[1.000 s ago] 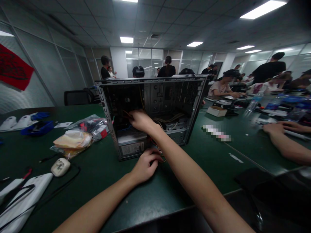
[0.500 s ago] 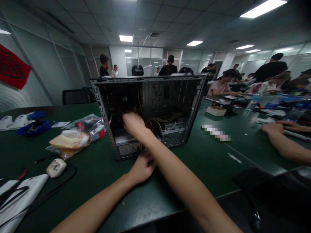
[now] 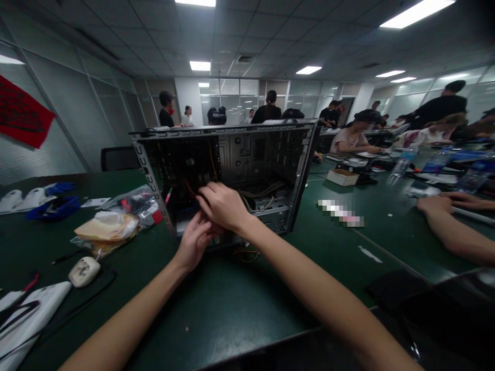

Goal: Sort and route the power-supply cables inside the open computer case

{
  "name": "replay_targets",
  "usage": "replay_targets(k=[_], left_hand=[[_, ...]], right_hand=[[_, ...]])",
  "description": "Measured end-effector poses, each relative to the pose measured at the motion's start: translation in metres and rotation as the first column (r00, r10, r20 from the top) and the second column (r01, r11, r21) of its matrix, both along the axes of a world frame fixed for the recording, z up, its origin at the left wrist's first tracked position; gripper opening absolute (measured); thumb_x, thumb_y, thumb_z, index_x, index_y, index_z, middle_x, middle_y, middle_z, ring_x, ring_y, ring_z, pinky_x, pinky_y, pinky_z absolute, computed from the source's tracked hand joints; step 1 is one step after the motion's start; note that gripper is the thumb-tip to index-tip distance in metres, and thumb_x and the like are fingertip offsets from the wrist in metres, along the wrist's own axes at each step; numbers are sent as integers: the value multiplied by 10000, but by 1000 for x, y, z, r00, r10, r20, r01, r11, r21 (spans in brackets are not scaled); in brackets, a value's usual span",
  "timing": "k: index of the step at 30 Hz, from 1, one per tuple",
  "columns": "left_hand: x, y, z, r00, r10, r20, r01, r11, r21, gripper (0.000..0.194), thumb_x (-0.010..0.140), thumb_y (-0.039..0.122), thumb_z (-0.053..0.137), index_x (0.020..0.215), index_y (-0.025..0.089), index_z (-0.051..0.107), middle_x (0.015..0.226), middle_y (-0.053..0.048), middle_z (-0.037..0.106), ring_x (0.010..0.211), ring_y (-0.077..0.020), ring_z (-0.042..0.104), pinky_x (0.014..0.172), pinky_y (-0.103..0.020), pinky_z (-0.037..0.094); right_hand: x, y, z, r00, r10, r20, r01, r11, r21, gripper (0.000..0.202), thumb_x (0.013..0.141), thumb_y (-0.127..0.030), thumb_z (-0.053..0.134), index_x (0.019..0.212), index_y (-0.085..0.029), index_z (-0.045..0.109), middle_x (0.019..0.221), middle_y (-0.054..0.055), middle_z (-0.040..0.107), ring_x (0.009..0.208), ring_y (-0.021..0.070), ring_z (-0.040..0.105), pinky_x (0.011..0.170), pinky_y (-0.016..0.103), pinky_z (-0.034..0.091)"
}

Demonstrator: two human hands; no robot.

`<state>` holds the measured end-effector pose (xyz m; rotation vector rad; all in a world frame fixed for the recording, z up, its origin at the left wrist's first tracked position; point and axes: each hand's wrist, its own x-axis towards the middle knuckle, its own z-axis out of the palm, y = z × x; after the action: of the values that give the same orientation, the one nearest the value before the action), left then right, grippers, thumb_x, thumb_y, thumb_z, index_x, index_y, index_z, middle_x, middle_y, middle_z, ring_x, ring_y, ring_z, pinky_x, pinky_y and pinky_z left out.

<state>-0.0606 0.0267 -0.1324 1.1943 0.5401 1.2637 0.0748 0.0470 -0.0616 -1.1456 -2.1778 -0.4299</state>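
Note:
An open computer case [image 3: 299, 185] stands on the green table, its uncovered side towards me. My right hand [image 3: 226, 206] reaches to the opening with fingers curled together, and a thin orange cable [image 3: 189, 188] runs from inside to its fingertips. Just below and to the left, my left hand [image 3: 193, 239] is closed at the lower edge, its fingertips touching or nearly touching the right hand. What the left fingers hold is hidden. Pale cables [image 3: 266, 193] lie inside the case. A loose thin cable [image 3: 249, 253] hangs out below onto the table.
To the left lie plastic bags [image 3: 108, 226], a blue tray [image 3: 52, 207], a white charger [image 3: 84, 271] with a black cord and a white slab [image 3: 38, 324]. A small box [image 3: 342, 177] sits beyond, right. A co-worker's forearm [image 3: 452, 224] rests at the right; people work behind.
My left hand has come up from the table to the case's lower edge. My right hand has drawn back and down towards it. A thin cable now shows below the case.

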Motion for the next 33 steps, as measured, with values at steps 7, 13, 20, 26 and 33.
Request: replay_targets(k=[7,13,20,26,33], left_hand=[[-26,14,19,963,-199,183,235,951,-203,280,890,361,552,1096,223,682,916,-53,671,799,-187,631,756,-330,529],[-14,4,-5,964,-54,-260,124,958,260,623,850,695,475,674,155,733,882,-93,637,799,-215,601,734,-338,514],[13,-25,-40,643,470,-605,412,453,790,75,762,252,670,810,200,695,1074,-123,640,1071,-302,552,896,-418,464],[10,-23,-49,609,655,-448,425,207,881,298,722,106,561,977,206,678,1161,-148,656,1091,-318,554,915,-483,431],[12,-27,-35,677,590,-441,418,185,889,189,814,121,542,940,185,667,1029,-129,708,984,-257,610,841,-405,467]], right_hand=[[93,-23,-106,890,359,280,-401,909,112,261,966,-264,443,860,-175,664,719,46,610,636,158,514,590,286,384],[96,-24,-121,928,359,-97,-365,929,-53,262,980,-252,430,835,-173,635,726,45,609,660,144,556,627,261,434],[98,-22,-126,887,448,-112,-460,879,-128,200,932,-217,465,807,-188,619,726,40,630,678,156,577,657,267,450],[97,-22,-125,879,455,-141,-472,873,-125,218,935,-227,462,771,-186,600,685,27,608,621,141,572,593,244,433],[92,-21,-130,865,486,-125,-501,851,-159,210,947,-220,469,809,-175,621,724,28,636,664,128,591,639,225,438]])
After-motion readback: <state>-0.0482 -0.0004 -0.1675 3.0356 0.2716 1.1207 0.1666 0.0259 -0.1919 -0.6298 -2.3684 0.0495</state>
